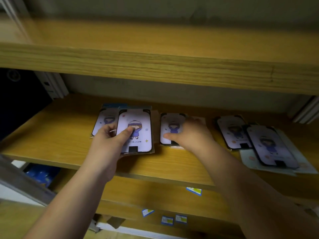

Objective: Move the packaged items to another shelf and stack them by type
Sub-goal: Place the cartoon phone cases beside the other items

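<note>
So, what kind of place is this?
Probably a stockroom or small shop: wooden shelves, several identical packaged phone cases laid out, and small labels stuck on a shelf edge.

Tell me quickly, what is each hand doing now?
Left hand: holds the front phone case package.
Right hand: grips the middle phone case package.

The right hand (188, 133) covered the lower right of the middle package (170, 126) — whether its fingers gripped it could not be told. The far-right packages (269, 145) were blurred, their print unreadable.
</note>
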Demonstrator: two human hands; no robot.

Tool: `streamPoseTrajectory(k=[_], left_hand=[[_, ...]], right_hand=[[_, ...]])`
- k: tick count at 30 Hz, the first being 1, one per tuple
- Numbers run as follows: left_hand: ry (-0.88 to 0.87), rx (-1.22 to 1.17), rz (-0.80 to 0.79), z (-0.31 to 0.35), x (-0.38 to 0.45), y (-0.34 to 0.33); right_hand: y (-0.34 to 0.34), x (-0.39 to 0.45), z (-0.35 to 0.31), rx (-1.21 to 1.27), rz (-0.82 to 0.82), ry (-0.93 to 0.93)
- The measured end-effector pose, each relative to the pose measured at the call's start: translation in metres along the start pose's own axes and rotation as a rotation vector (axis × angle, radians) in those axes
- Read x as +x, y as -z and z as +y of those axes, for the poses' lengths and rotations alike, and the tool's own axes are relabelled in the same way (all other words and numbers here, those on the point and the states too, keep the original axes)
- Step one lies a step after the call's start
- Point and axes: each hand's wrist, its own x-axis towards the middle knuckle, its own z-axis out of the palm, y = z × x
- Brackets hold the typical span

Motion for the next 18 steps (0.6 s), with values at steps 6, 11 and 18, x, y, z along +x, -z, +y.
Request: streamPoseTrajectory(k=[6,11,18], left_hand=[[0.028,-0.028,0.016,-0.004,-0.005,-0.001],[0.016,-0.078,0.008,-0.002,-0.008,-0.01],[-0.025,-0.036,-0.104,-0.006,-0.023,-0.039]], right_hand=[[0.005,-0.002,0.009,0.459,-0.154,-0.084],[0.003,-0.017,0.023,0.682,0.011,-0.034],[0.017,-0.064,0.081,1.215,0.147,-0.153]])
